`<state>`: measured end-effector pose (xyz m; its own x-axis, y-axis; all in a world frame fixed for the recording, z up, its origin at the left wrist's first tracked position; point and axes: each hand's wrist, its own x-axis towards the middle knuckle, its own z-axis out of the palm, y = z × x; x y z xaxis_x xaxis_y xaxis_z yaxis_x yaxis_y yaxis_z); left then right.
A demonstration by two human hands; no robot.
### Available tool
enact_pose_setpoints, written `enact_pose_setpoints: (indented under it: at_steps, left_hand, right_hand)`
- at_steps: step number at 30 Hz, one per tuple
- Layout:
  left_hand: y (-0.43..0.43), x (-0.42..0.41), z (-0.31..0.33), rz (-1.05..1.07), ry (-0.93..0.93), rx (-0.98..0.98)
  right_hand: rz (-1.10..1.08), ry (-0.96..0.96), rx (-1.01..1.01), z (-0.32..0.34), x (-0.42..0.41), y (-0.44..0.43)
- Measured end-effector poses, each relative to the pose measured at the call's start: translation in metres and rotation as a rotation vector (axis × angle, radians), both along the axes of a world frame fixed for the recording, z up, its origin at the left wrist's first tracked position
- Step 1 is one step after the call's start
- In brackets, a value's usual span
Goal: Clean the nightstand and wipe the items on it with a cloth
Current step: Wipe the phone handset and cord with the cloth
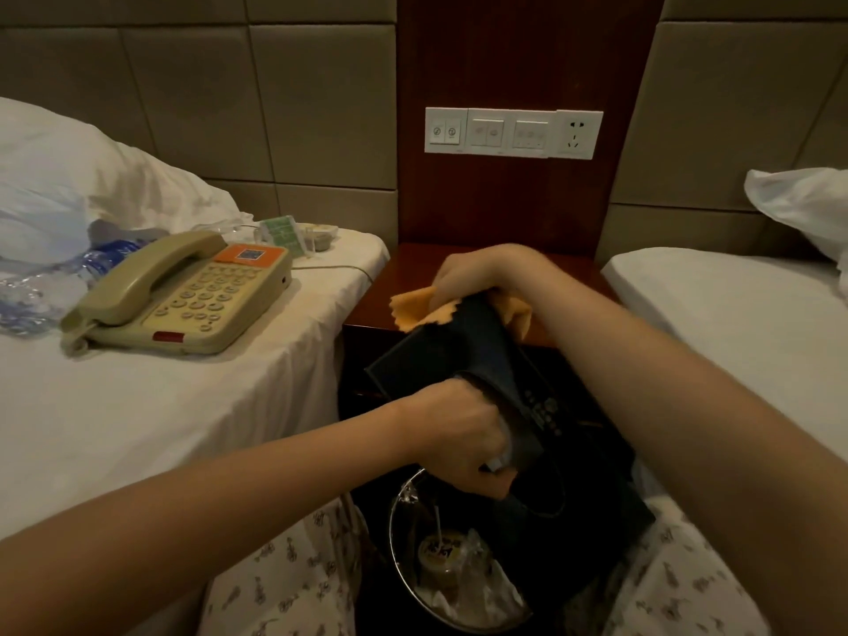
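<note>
Nightstand [413, 268] sits at the far middle between two beds, its red-brown surface partly bare, probably because its items have been lifted off so the wood and each piece can be wiped in turn. The telephone [183, 296] lies on the left bed [137, 429], with crumpled plastic bottles [32, 291] and small packets [284, 231] near it, well apart from the nightstand and seemingly parked there out of the way. A dark box [463, 346] with a gold mark is held in the air, tilted, its far end over the nightstand's near edge and its near end above a waste bin [395, 511] on the floor, so dust likely falls off the bedding. The left hand [463, 433] has its fingers curled round the box's near end and steadies it; something pale shows under those fingers, and what it is cannot be told. The right hand [463, 277] clutches an orange cloth [413, 309] bunched against the box's far end, pressing down, which suits rubbing along the top face. A white switch panel [514, 133] is on the wooden wall behind.
</note>
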<state>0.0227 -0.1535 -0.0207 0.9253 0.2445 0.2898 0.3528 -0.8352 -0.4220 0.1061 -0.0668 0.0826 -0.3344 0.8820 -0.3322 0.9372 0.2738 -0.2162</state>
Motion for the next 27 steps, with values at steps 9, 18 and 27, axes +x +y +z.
enact_pose_setpoints:
  at_steps: [9,18,27]
  left_hand:
    - [0.003,-0.011,0.007,0.158,0.189,-0.192]
    - [0.013,-0.035,0.028,0.386,0.054,-0.291]
    - [0.027,-0.043,0.039,0.458,-0.202,-0.458]
  right_hand:
    - [-0.229,0.863,-0.239,-0.058,0.062,-0.017]
    - [-0.282,0.854,-0.464,-0.089,0.109,-0.028]
    - [-0.696,1.603,-0.475,-0.117,0.107,-0.043]
